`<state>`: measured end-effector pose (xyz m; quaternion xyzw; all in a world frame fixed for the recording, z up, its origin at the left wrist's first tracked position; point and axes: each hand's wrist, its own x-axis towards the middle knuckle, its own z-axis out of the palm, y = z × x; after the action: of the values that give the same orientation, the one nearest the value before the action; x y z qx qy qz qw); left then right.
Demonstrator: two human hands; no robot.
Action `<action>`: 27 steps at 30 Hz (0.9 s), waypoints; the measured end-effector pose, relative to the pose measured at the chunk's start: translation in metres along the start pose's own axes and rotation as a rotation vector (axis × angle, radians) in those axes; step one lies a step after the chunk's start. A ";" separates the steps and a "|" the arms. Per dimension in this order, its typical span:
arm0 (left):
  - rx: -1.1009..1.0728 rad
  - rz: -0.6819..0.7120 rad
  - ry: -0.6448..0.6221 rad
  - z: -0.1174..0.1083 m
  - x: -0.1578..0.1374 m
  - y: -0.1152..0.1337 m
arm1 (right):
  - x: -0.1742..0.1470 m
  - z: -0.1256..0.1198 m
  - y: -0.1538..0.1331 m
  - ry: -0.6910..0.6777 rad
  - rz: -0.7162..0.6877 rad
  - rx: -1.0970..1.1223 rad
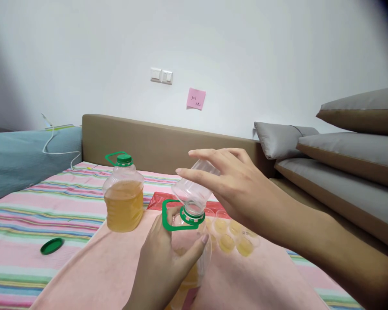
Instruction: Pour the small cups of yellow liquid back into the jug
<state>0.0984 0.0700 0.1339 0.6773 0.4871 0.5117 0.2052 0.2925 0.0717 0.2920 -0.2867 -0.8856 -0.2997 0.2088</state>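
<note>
My left hand (168,254) is wrapped round the upper part of a clear plastic bottle (205,258) with yellow liquid inside. A green carry ring (165,217) circles its uncapped neck and sticks out to the left. My right hand (226,176) grips a clear plastic cup (189,187), tilted with its lower end at the bottle's mouth; its fingers hide part of it, and its outline blends with the neck. Small clear cups (226,243) of yellow liquid stand grouped just right of the bottle, partly behind my right arm.
A second bottle (124,206) of yellow liquid, green-capped, stands at left on the pink cloth (93,262). A green lid (52,246) lies on the striped sheet (16,258). Red plastic (155,200) lies behind the cups. Grey cushions (349,176) are stacked at right.
</note>
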 end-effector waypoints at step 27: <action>0.021 0.001 0.012 0.000 0.000 0.002 | 0.003 -0.003 -0.001 -0.026 0.014 0.052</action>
<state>0.0987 0.0690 0.1352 0.6765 0.4933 0.5109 0.1950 0.2901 0.0703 0.2955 -0.2915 -0.8937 -0.2715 0.2067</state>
